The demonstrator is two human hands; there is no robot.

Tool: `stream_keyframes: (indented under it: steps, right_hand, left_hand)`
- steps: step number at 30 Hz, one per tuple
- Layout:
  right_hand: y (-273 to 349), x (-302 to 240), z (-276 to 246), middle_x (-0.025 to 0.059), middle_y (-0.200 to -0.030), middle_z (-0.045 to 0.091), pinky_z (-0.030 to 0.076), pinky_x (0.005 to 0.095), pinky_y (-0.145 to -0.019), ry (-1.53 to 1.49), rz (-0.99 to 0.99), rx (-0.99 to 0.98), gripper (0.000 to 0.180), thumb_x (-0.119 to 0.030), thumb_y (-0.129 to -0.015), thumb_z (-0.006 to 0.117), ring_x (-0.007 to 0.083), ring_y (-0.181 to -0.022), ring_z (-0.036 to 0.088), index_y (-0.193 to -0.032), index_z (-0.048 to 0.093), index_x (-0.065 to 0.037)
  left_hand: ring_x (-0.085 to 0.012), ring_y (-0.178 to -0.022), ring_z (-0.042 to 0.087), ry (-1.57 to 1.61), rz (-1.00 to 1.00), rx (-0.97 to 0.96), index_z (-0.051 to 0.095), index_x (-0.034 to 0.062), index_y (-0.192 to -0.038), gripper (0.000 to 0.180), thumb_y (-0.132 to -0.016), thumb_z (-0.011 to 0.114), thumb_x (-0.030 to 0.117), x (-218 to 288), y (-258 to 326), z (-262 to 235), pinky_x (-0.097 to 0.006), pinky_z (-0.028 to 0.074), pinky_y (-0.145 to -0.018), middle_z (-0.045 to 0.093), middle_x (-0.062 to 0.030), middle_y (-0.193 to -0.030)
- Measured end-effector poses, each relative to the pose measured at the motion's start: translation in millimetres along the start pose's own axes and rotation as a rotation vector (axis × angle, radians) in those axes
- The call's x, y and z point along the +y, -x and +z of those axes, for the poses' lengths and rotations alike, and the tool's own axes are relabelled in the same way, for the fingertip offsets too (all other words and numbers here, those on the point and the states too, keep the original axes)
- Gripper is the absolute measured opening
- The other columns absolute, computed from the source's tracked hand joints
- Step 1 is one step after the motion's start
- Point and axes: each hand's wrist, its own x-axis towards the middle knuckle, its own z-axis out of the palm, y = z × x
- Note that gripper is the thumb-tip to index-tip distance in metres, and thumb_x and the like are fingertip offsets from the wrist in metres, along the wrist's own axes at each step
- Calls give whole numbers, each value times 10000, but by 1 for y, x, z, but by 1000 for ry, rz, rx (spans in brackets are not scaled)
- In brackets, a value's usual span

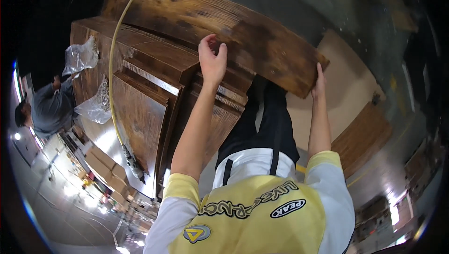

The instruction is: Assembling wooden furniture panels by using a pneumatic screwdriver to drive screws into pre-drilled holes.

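Observation:
A long, dark-stained wooden plank (pixel 276 43) slants across the upper middle, from the far left down to the right. My right hand (pixel 320 85) is closed on its right end, with fingers along the end edge. Over the plank's near long edge, my left hand (pixel 213 61) has its thumb and curved fingers apart, and I see nothing held between them. Whether its fingertips touch the wood I cannot tell. Below and left of that hand stand brown wooden cabinet pieces (pixel 140 118) with grooved edges, grouped close together.
A yellow air hose (pixel 112 67) hangs over the cabinet pieces, ending in a pneumatic tool (pixel 133 163). Clear plastic bags of small hardware (pixel 96 107) lie at left. Another person in grey (pixel 51 107) is beyond them. A light brown sheet (pixel 322 109) lies on the floor at right.

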Motion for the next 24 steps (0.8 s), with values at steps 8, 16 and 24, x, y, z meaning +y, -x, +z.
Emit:
stream_keyframes:
  steps: [8,16,24]
  right_hand:
    - [-26,-51,-79,122,-1353,494,391,380,-1046,36,-38,-90,624,-388,-925,618,245,-1225,480,-1345,441,38]
    - [-67,-117,-153,117,-1485,355,281,392,-1115,273,3,187,727,-494,-924,551,278,-1355,343,-1439,357,-18]
    - [-101,-135,-181,154,-1449,380,312,413,-1099,479,-87,259,771,-562,-925,503,307,-1320,383,-1423,353,6]
  left_hand:
    - [-359,-1132,485,-484,-152,457,526,12,-1156,446,-804,626,268,-24,-135,6,-425,386,-991,516,-201,-1186]
    - [-396,-1202,493,-1072,-180,579,526,23,-1268,618,-867,522,493,-107,-267,-125,-472,408,-1010,504,-240,-1300]
    - [-343,-1365,366,-694,-484,217,458,-22,-1367,880,-919,237,703,-139,-320,-146,-398,276,-1101,442,-241,-1418]
